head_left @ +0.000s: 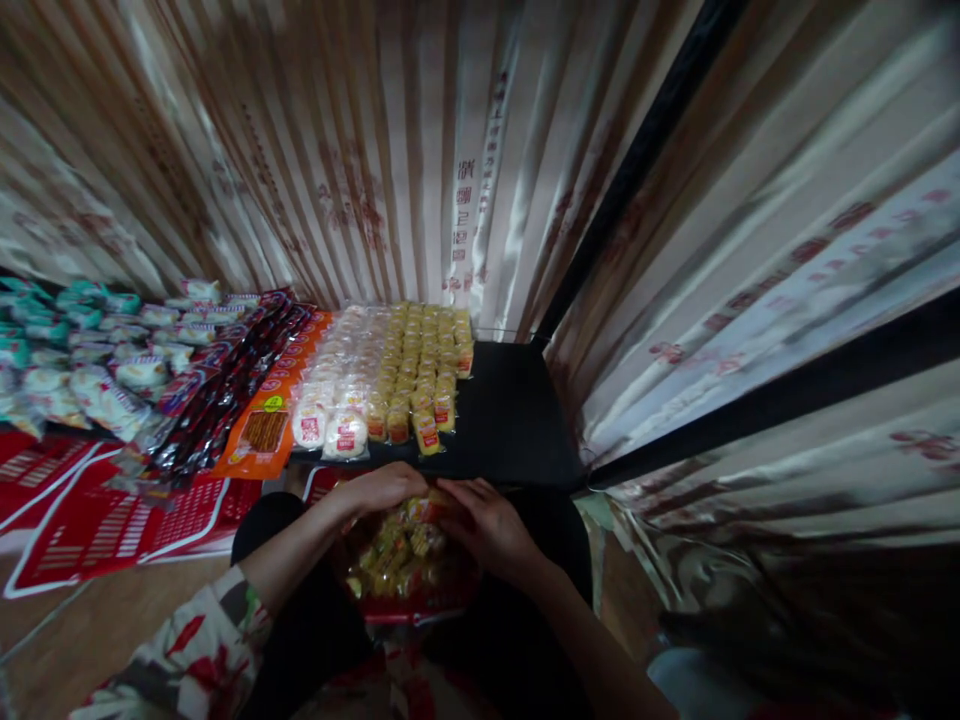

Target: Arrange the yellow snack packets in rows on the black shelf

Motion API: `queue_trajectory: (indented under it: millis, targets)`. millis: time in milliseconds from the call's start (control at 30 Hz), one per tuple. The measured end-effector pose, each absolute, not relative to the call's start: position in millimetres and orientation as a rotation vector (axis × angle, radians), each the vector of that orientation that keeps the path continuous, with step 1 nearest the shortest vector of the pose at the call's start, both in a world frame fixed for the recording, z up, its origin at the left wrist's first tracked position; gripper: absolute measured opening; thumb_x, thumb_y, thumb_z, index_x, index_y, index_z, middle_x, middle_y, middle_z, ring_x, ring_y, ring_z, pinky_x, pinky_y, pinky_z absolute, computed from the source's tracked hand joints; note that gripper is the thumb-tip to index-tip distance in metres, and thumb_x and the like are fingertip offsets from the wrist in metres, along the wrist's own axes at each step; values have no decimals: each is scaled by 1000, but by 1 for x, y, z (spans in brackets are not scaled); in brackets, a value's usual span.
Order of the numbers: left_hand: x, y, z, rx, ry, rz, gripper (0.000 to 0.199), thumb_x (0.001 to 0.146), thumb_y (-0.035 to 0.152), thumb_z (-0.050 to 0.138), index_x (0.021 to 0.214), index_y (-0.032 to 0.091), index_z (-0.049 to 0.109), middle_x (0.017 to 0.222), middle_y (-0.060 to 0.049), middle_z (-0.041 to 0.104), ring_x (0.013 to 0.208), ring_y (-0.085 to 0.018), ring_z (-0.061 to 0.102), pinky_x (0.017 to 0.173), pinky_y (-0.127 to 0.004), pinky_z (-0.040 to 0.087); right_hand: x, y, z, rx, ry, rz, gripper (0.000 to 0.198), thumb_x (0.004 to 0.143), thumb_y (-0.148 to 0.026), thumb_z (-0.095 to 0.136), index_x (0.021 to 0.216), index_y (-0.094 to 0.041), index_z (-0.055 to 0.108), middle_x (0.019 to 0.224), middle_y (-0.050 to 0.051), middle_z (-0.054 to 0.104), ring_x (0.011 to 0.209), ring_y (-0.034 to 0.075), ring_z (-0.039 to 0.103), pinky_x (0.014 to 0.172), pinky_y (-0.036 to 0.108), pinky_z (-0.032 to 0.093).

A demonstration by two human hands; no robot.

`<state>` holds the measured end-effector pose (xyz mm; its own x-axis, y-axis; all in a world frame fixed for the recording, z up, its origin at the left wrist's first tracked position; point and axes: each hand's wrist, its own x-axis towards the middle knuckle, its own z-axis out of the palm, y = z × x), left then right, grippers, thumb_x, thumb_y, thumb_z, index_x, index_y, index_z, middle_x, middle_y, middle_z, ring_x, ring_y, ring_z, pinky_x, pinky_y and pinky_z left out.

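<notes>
A red basket (pixel 409 618) sits between my knees, filled with small yellow clear-wrapped snack packets (pixel 397 560). My left hand (pixel 386 487) is over its far left side, fingers curled and their tips hidden. Opposite it, my right hand (pixel 491 525) bends over the far right side of the basket, its thumb and fingers around a yellow packet with an orange-red label (pixel 429 506). The dim light blurs the exact grip. Just beyond my hands, rows of similar yellow packets (pixel 420 375) stand on a black bench (pixel 514 415).
Left of the yellow rows lie white round wrapped snacks (pixel 346 432), an orange snack bag (pixel 259 440), dark red packets (pixel 225 385) and white-and-green packets (pixel 112 345). Red baskets (pixel 82 545) rest on the floor at left. Pleated curtains (pixel 420 150) and a black pole (pixel 637 170) border the bench.
</notes>
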<state>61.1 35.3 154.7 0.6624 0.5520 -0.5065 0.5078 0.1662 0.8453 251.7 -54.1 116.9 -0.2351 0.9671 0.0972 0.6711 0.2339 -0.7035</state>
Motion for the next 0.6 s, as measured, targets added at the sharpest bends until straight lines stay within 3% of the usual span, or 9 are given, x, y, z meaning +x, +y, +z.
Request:
queue_trajectory:
  millis: [200,300,367,467,533,600]
  targets:
    - [95,50,180,1664,1001,-89,28,75,37,44,59,18,57,44,3,49,39,-11,45,42,-21,34,272,-37,123,-1526,-1819,897,31,82,-40,60,108,-26,67,95,3,69,86,19,64,79,32,50]
    - [114,55,178,1670,1091,127,39,83,47,40,69,16,60,45,2,51,41,-12,49,43,-21,37,285,-26,116,-1540,-1615,932,30,78,-40,62,103,-25,68,93,2,68,72,15,64,67,28,51]
    - [126,57,172,1584,1114,336,41,87,47,36,90,15,62,52,1,56,47,-13,55,48,-21,43,294,-17,109,-1538,-1428,948,31,75,-41,63,99,-22,68,94,3,67,64,13,62,60,26,50]
    - [144,54,154,1456,1165,665,42,88,36,40,121,12,51,83,-6,67,67,-15,64,63,-25,52,307,2,96,-1539,-1240,944,33,71,-43,63,94,-19,68,94,4,66,59,12,61,58,26,50]
    - [157,50,141,1450,1205,856,44,86,29,44,126,12,47,113,-13,61,86,-17,65,75,-28,54,313,19,88,-1548,-1181,915,36,70,-45,63,95,-18,67,91,4,67,60,13,61,62,27,50]
    - [171,46,128,1477,1209,955,41,86,24,45,125,13,49,128,-15,53,102,-19,61,88,-34,53,317,37,81,-1562,-1125,886,41,69,-49,63,96,-18,65,90,4,67,60,14,61,63,28,50]
